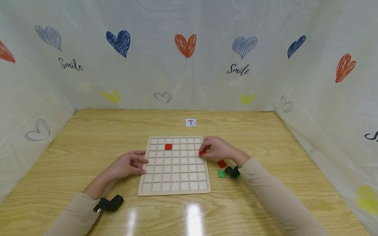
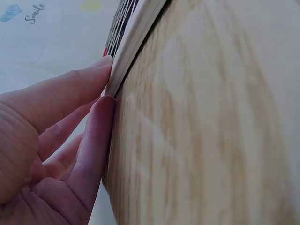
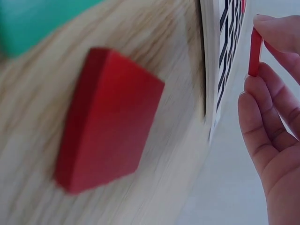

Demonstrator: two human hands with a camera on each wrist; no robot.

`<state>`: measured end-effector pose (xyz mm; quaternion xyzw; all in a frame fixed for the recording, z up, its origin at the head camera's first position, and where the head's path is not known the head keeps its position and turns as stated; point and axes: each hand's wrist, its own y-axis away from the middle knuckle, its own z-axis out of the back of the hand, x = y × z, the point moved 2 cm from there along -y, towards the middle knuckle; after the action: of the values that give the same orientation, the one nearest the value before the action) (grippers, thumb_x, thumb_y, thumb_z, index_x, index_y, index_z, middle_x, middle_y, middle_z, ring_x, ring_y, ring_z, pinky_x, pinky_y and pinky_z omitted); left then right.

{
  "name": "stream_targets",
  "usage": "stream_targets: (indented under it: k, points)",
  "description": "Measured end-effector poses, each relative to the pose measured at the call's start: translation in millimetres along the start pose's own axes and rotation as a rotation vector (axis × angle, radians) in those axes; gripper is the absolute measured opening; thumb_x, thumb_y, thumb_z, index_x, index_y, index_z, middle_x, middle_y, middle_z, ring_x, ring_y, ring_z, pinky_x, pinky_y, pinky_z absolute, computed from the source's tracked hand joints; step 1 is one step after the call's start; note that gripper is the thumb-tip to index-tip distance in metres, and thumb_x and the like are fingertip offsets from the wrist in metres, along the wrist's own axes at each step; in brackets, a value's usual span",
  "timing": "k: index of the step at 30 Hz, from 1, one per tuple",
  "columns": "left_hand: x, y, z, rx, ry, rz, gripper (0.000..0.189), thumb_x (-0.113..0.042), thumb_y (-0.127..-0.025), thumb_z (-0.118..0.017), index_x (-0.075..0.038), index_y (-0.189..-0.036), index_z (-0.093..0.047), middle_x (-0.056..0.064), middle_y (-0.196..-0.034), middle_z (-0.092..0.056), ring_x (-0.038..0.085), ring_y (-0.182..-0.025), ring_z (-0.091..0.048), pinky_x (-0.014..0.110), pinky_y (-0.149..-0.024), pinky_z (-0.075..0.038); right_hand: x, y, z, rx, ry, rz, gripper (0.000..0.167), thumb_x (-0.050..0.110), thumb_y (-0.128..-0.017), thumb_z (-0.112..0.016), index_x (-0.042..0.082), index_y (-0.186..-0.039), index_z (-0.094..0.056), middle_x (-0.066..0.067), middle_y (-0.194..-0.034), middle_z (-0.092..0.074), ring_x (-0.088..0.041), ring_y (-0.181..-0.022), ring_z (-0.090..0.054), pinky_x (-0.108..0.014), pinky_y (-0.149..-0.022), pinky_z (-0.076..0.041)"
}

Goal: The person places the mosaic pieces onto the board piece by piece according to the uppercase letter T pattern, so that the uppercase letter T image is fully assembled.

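Note:
My right hand (image 1: 220,149) pinches a red square tile (image 1: 202,153) between thumb and fingertips, over the right edge of a wooden grid board (image 1: 174,193). In the right wrist view, that tile stands on edge in the fingers, apart from the board. Another red tile (image 1: 168,147) lies in a cell of the board's second row, left of the middle. My left hand (image 1: 127,164) is at the board's left edge, its fingertips touching the rim with the fingers fairly straight.
On the table right of the board lie a loose red tile (image 1: 221,164) and a green tile (image 1: 221,173), with more green partly hidden by the black wrist camera (image 1: 232,172). Behind the board lies a small card (image 1: 190,122) with a T pattern. Heart-printed curtains (image 1: 189,82) enclose the table.

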<state>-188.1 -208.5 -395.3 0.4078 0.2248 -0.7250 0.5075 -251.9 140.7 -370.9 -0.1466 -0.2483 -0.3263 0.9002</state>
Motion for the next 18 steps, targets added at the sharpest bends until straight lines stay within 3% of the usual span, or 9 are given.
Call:
stream_targets:
  k: [7,18]
  points:
    - [0.0,-0.5,-0.3,0.002,0.013,0.001,0.034,-0.013,-0.075,-0.078,0.001,-0.104,-0.067,0.025,-0.138,-0.038,0.017,-0.084,-0.061,0.024,-0.073,-0.048,5,-11.4,-4,0.029,0.010,-0.020,0.013,0.010,-0.081,-0.073,0.011,-0.094,-0.071,0.006,-0.088,-0.057,-0.012,-0.083,-0.054,-0.027,-0.078,-0.046]
    - [0.6,-0.1,0.3,0.004,-0.001,-0.001,0.033,-0.016,-0.076,-0.078,0.000,-0.103,-0.068,0.024,-0.139,-0.038,0.016,-0.085,-0.061,0.024,-0.073,-0.048,12,-30.8,-9,0.057,0.013,0.031,0.017,0.011,-0.080,-0.073,0.008,-0.097,-0.071,0.006,-0.088,-0.057,-0.008,-0.085,-0.056,-0.023,-0.079,-0.046]
